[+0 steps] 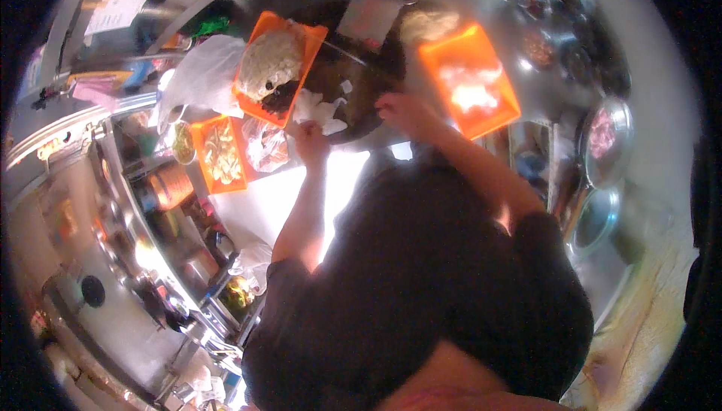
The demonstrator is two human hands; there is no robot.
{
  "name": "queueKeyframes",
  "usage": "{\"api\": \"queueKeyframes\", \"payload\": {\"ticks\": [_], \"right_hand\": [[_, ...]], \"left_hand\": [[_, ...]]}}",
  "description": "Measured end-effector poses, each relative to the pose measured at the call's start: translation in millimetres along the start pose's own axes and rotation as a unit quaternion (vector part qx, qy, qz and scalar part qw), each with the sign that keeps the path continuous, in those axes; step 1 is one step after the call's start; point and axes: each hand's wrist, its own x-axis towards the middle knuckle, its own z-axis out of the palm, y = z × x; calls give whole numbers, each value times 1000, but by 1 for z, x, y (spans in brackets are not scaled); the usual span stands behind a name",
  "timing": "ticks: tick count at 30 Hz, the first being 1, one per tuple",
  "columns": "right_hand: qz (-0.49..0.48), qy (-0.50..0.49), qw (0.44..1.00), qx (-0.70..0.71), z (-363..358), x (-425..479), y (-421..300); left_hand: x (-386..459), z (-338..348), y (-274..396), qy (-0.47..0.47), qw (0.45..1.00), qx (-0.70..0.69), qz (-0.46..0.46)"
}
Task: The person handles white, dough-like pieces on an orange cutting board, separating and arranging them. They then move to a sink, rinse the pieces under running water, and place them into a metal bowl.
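My left hand point(311, 139) is at the near left edge of a dark board point(366, 86), fingers curled beside thin white pieces point(320, 111), perhaps wrappers. Whether it grips one is too blurred to tell. Over the board's right side is my right hand point(399, 113), its fingers bent together; anything between them is hidden. Beyond my left hand, an orange tray point(313, 53) holds a pale, doughy-looking mass point(271, 61) and dark clumps point(282, 98). A thin stick point(347, 53) lies across the board's far part. Small white scraps point(346, 86) rest on the board.
At right stands another orange tray point(510, 112) with glare-washed contents. An orange tray of pale strips point(223, 154) and a clear plastic bag point(265, 143) sit at left. Metal bowls, one with pinkish food point(603, 134), line the right side. A white plastic bag point(200, 72) lies far left.
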Motion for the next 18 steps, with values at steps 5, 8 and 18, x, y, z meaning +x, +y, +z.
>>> {"api": "queueKeyframes", "payload": {"ticks": [5,8,18], "right_hand": [[-126,79,984,-94,131,102,14],[-94,-65,977,-181,153,134,9],[70,-226,923,303,38,122,-32]], "left_hand": [[13,-38,-32,1,977,-193,-91],[0,-46,-9,-22,957,-266,-114],[-9,-57,15,-39,998,-55,7]]}}
